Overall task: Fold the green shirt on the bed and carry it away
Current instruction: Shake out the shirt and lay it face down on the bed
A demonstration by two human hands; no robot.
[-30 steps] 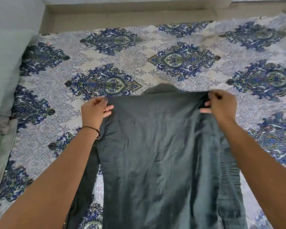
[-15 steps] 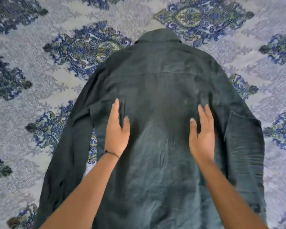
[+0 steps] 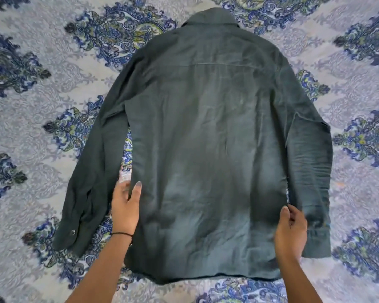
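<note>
Out on the left, the long left sleeve (image 3: pixel 90 171) trails down the blue-and-grey paisley bedspread (image 3: pixel 31 106), buttoned cuff lowest, lying apart from the body with a strip of pattern showing between them. It looks set out that way so it can be turned in over the back. Now the left hand (image 3: pixel 125 208), a thin black band (image 3: pixel 122 234) at its wrist: the thumb lies on top of the side seam and the fingers are tucked under the edge, a light pinch and no fist. Across the middle, the dark green long-sleeved woven shirt (image 3: pixel 206 138) lies flat on the bed, back up, collar (image 3: pixel 210 17) at the far end and hem nearest the person, a good layout for folding the sides inward. On to the right hand (image 3: pixel 290 230), which matches it: thumb on top, fingers curled round the right side edge low down. The right sleeve (image 3: pixel 311 160) hangs just beside the body. No fold made yet, I'd say; the two grips look ready to tug the cloth smooth.
</note>
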